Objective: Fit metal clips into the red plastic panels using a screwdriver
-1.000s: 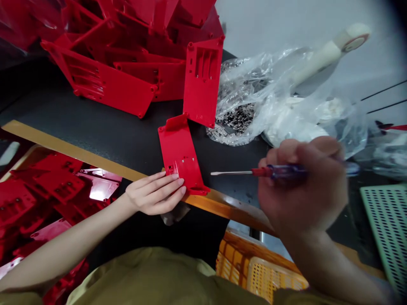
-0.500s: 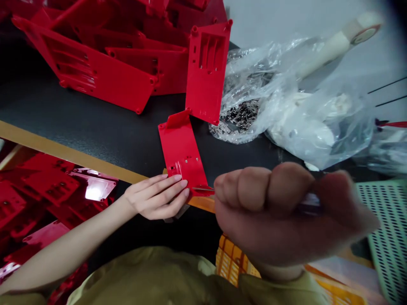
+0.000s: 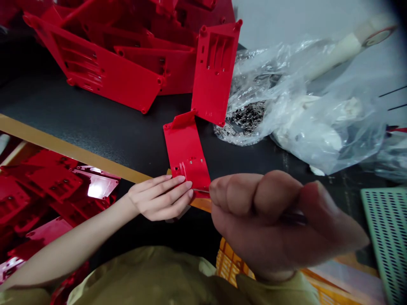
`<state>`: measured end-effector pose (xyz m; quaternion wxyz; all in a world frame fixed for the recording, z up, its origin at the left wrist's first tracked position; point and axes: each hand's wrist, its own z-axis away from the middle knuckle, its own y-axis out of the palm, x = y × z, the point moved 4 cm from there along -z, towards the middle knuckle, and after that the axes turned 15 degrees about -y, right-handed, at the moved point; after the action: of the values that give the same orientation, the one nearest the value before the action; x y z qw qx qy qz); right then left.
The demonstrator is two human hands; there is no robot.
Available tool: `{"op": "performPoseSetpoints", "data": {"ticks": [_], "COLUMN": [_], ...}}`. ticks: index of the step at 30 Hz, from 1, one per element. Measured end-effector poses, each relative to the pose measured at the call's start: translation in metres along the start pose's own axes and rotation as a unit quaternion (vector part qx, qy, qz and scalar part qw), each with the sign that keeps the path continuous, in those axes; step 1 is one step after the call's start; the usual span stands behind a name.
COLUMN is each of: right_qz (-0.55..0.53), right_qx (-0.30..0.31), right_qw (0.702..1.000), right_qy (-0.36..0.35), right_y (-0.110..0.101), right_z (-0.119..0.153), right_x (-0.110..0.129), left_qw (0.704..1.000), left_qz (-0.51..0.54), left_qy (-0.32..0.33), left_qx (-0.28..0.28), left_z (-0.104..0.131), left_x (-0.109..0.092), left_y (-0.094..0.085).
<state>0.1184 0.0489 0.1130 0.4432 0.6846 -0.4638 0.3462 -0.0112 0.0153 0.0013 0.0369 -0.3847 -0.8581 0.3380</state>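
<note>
Seemingly midway, the flat-fingered left hand (image 3: 160, 197) is steadying a red plastic panel (image 3: 186, 144), silvery bits (image 3: 201, 160) already seated, the right hand (image 3: 263, 224) gripping a metal-shafted tool (image 3: 201, 190).

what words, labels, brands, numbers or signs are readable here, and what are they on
No text is readable.
Red plastic panel at the right of the red pile: small marks near its lower edge, too small to read.
Red workpiece under the left hand: no legible lettering.
Clear plastic bags: no print that can be made out.
</note>
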Motion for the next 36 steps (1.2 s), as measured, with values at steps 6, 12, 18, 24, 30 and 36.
{"op": "performPoseSetpoints", "data": {"ticks": [6, 12, 18, 24, 30, 36], "right_qz": [0.011, 0.004, -0.045, -0.043, -0.052, -0.059], "right_qx": [-0.005, -0.022, -0.008, -0.04, -0.041, -0.043], "right_qw": [0.998, 0.999, 0.999, 0.996, 0.996, 0.996], "right_qy": [0.054, 0.037, -0.029, -0.064, -0.059, -0.052], "right_y": [0.004, 0.012, 0.005, -0.026, -0.024, -0.023], "right_z": [-0.001, -0.01, -0.014, -0.02, -0.015, -0.014], "right_x": [-0.001, -0.012, -0.012, 0.005, -0.004, -0.005], "left_qw": [0.998, 0.998, 0.998, 0.998, 0.999, 0.999], "left_qz": [0.056, 0.018, 0.003, -0.015, -0.016, -0.023], "left_qy": [-0.018, 0.036, 0.038, 0.047, 0.043, 0.043], "left_qx": [0.012, -0.054, -0.047, -0.027, -0.02, -0.01], "left_z": [0.001, -0.014, -0.018, -0.02, -0.025, -0.022], "left_x": [0.001, -0.001, -0.002, -0.003, -0.004, -0.003], "left_y": [-0.001, -0.006, -0.009, -0.009, -0.01, -0.009]}}
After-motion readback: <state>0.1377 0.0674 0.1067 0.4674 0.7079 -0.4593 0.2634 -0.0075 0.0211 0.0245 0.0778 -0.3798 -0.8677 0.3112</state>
